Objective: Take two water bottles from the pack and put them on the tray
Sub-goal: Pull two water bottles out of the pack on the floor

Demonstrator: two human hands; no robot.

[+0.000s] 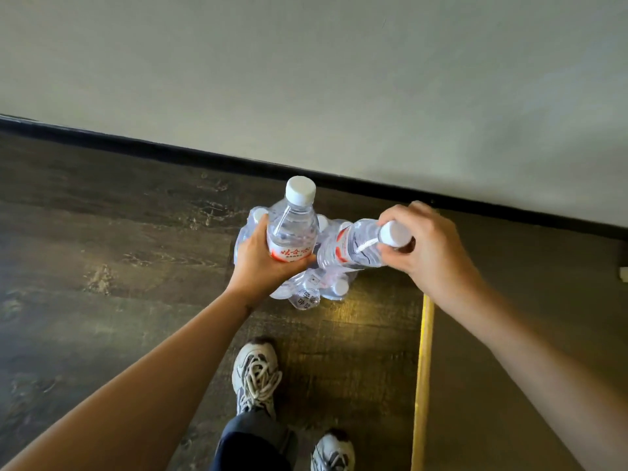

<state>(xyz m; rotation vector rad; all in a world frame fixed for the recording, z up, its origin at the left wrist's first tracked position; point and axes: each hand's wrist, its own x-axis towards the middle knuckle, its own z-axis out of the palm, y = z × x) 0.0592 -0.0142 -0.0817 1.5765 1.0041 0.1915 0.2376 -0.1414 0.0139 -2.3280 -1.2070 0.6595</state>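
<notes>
- Nearest the camera, at six o'clock, a dark trouser leg [253, 443] and two laced, scuffed sneakers, one ahead [256, 377] and one behind [333, 452], are standing on the dark, wood-grained floor [102, 249].
- Left hand [268, 260] is wrapping around the labelled waist of the upright bottle [294, 226]; fingers closed firmly on it, white ribbed cap pointing toward twelve o'clock.
- Right hand [424, 246] is pinching the neck and cap end of the tilted bottle [356, 244]; fingers closed on it, the body slanting down toward nine o'clock and appearing to touch the upright bottle.
- Shrink-wrapped pack [306, 294] is sitting on the floor directly beneath both hands, close to the black skirting [170, 151]; several white caps and crinkled clear film are showing.
- Tray is not in view; its position cannot be told.
- Judgement: both bottles appear to be free of the pack, so carrying is the step in hand. The right hand would do well to shift from cap to body, since a neck pinch lets a full bottle swing.
- Bottles are clear, ridged, thin-walled plastic with red-and-white labels; likely to be yielding slightly under squeeze.
- Yellow strip [423, 385] is running along the floor at four o'clock; grey matte wall [306, 79] is filling twelve o'clock.
</notes>
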